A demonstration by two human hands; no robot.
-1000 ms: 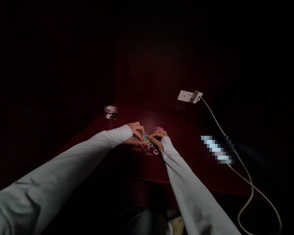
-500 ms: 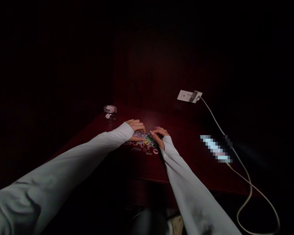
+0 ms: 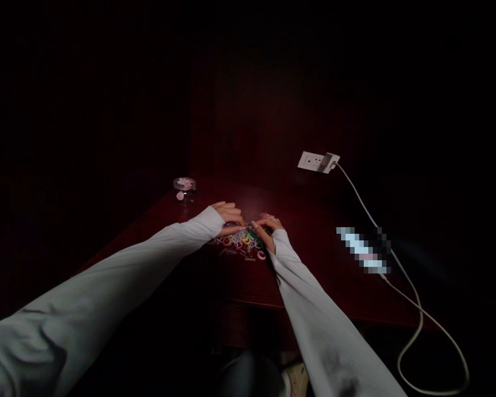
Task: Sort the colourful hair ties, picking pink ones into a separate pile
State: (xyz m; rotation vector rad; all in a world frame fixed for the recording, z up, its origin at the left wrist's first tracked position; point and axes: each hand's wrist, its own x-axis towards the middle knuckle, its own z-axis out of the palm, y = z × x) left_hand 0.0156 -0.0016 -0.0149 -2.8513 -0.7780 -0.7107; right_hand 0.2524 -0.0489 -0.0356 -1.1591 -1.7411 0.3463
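A pile of small coloured rubber bands (image 3: pixel 243 241) lies on a dark red wooden table (image 3: pixel 322 275). My left hand (image 3: pixel 228 216) rests at the pile's far left side with its fingers curled over the bands. My right hand (image 3: pixel 266 229) sits at the pile's right side, fingers bent and pressed together on the bands. Both arms wear pale long sleeves. The room is very dark, so what each hand pinches is too small to make out.
A small clear jar (image 3: pixel 184 189) with pink bits stands at the table's far left corner. A white wall socket with a plugged charger (image 3: pixel 319 162) feeds a white cable (image 3: pixel 413 314) running down to the right, past a blurred bright object (image 3: pixel 362 251).
My left hand has flattened and lowered onto the pile from a raised, curled pose. My right hand shifted slightly. The view moved a little.
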